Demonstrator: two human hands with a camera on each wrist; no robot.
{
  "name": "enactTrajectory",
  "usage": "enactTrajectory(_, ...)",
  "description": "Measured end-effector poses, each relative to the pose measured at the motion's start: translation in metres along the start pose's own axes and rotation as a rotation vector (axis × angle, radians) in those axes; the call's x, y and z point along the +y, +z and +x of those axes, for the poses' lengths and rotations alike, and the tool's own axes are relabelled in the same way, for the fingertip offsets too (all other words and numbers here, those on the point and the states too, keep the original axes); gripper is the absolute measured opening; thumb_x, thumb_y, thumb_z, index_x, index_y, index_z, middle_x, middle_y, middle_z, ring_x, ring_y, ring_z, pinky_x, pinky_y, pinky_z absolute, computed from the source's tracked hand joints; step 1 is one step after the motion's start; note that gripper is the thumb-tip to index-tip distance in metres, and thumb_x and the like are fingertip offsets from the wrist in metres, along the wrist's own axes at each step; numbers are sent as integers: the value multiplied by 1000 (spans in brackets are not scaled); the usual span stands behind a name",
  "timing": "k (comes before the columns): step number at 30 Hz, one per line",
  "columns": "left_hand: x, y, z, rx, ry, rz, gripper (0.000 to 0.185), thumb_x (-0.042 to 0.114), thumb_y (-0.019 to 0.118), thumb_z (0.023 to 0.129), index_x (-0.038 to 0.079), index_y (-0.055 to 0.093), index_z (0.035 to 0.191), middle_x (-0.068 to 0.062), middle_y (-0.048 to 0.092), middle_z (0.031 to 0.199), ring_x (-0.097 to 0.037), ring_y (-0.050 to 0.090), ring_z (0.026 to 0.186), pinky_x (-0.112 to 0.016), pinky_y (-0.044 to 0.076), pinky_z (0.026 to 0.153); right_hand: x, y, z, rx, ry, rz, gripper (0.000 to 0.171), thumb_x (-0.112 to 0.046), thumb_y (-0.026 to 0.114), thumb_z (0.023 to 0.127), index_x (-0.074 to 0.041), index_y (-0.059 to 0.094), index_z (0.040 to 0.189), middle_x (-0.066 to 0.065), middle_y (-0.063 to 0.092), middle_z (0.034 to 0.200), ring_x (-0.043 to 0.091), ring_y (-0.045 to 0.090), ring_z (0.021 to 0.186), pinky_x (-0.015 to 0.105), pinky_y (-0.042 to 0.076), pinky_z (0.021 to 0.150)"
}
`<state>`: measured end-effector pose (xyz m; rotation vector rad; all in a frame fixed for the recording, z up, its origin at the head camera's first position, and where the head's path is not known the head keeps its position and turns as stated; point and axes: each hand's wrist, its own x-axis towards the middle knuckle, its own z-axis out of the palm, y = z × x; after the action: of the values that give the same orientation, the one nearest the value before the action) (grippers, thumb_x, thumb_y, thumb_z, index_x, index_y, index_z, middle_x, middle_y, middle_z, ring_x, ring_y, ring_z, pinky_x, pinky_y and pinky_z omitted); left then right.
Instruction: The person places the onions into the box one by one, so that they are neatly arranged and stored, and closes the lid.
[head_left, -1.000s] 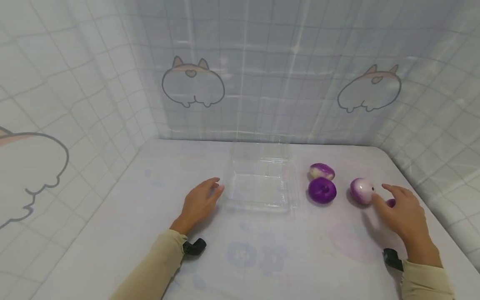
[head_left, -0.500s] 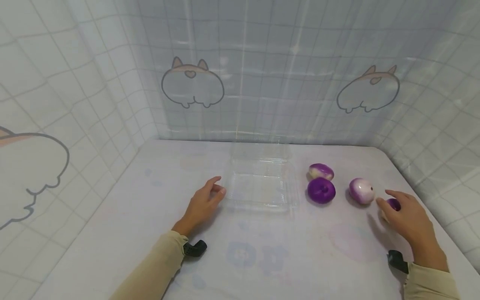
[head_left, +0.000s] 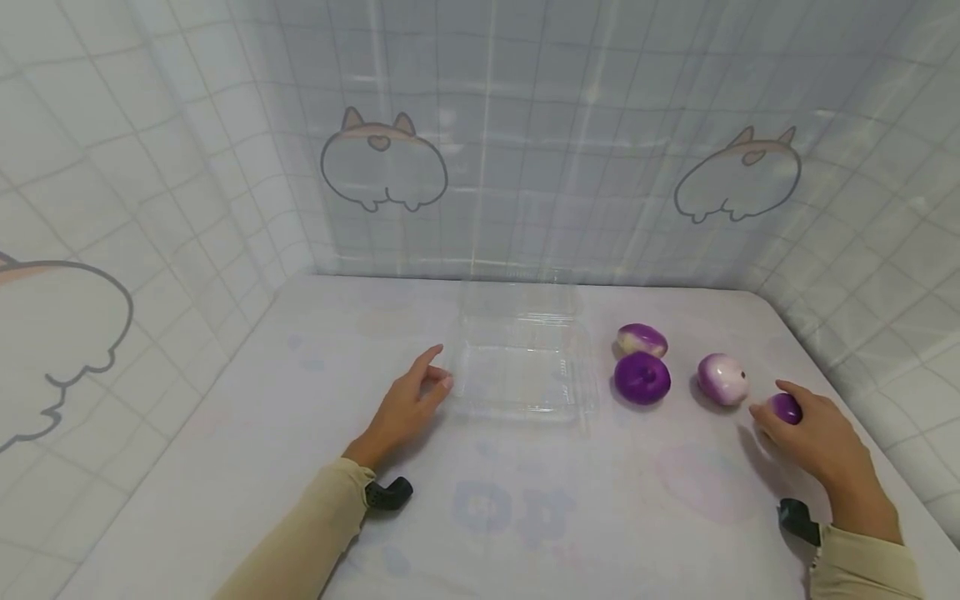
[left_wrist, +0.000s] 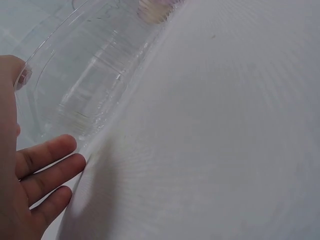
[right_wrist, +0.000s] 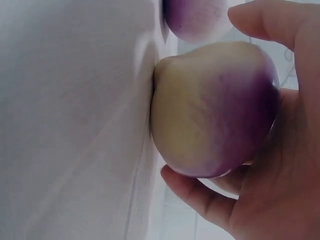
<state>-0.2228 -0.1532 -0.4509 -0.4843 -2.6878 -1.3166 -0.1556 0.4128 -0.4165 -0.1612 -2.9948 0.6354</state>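
Purple-white turnip (head_left: 785, 407) at right of frame on surface (head_left: 525, 492), cupped in my right hand (head_left: 821, 442). My left hand (head_left: 405, 406), fingers relaxed, touches clear plastic container (head_left: 525, 375) at centre.

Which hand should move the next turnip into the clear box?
Right, probably. The right hand already curls around a turnip, while the left hand rests at the clear box edge.

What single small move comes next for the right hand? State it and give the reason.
Probably lift the purple-and-white turnip off the table. The right hand has fingers curled around it while it rests on the surface, and the left hand touches the open clear container.
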Motion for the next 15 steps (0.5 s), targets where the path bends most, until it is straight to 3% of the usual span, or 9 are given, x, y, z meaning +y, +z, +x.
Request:
enactTrajectory(8,0,0,0,-21,16,-30,60,40,55,103,17,37,155,-2,66,121,-23,57,122,-51,37,110,1,0,2,0,5,-12,72,-45,48,101,7,35,148,44,41,130,60,44,111,74,42,82)
enactTrajectory(15,-2,0,1,-24,20,-27,62,38,56,103,10,37,154,-4,64,126,-24,58,121,-51,38,108,-4,6,4,69,19,108,71,-42,52,101,13,38,144,45,40,129,59,43,112,74,41,87)
